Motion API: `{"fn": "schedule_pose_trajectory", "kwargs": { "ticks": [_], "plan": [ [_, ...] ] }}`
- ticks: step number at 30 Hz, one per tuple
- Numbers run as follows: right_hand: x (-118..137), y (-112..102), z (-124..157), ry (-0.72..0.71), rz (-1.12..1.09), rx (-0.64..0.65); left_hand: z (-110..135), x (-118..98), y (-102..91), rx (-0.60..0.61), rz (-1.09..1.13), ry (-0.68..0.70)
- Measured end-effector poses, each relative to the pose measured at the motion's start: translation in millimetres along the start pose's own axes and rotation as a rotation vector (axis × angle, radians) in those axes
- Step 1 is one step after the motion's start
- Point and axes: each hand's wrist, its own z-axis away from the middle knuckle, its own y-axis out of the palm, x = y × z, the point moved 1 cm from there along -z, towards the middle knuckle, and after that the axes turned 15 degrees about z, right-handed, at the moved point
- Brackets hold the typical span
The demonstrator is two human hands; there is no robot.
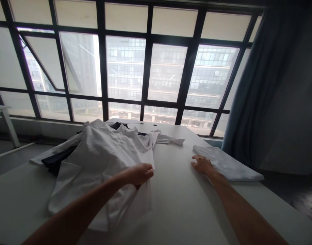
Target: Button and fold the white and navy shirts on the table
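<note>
White shirt [99,170] is pinched in closed fingers of left hand [136,174]; open fingers of right hand [203,165] rest beside folded white cloth [227,164].

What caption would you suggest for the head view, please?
Head view: left hand grips a rumpled white shirt on a white table; right hand rests near a folded white garment.

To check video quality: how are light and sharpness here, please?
Head view: the window is bright, the buildings outside look hazy; the white shirt on the table lies in soft, dim light; the wide lens bends the window frames; the left hand and right hand show no strong blur.
</note>
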Motion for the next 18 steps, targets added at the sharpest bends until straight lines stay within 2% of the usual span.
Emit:
{"fn": "schedule_pose_trajectory", "kwargs": {
  "ticks": [3,6,7,8,9,10,12,14,15,16,18],
  "plan": [
    [21.8,-5.3,2.0,-0.077,-0.034,-0.032,14.2,-4.4,19.6,0.417,0.272,-0.095],
    [53.5,-12.8,-1.9,-0.148,-0.059,-0.045,27.1,-17.2,24.1,0.868,0.397,-0.134],
    [64.8,-15.9,-5.8,-0.171,-0.069,-0.040,28.8,-20.6,21.1,0.969,0.380,-0.151],
    [75.8,-19.5,-11.4,-0.192,-0.079,-0.031,28.3,-22.4,15.3,1.001,0.335,-0.154],
    [86.3,-23.6,-18.7,-0.214,-0.091,-0.023,25.3,-22.2,6.8,0.950,0.265,-0.135],
    [96.5,-28.2,-27.8,-0.235,-0.106,-0.018,19.8,-19.7,-4.8,0.813,0.166,-0.091],
    [115.9,-38.4,-50.1,-0.250,-0.169,-0.023,4.6,-7.1,-36.3,0.386,-0.129,0.012],
    [135.2,-48.5,-75.5,-0.220,-0.267,-0.033,-11.4,14.7,-75.1,-0.020,-0.524,0.054],
    [145.1,-52.9,-88.3,-0.199,-0.311,-0.039,-18.4,28.6,-95.2,-0.147,-0.666,0.013],
    [155.3,-56.7,-100.5,-0.177,-0.345,-0.044,-24.5,43.8,-114.8,-0.207,-0.728,-0.050],
    [175.1,-62.1,-121.6,-0.142,-0.369,-0.054,-33.2,73.8,-151.0,-0.271,-0.716,-0.126]
  ]
}}
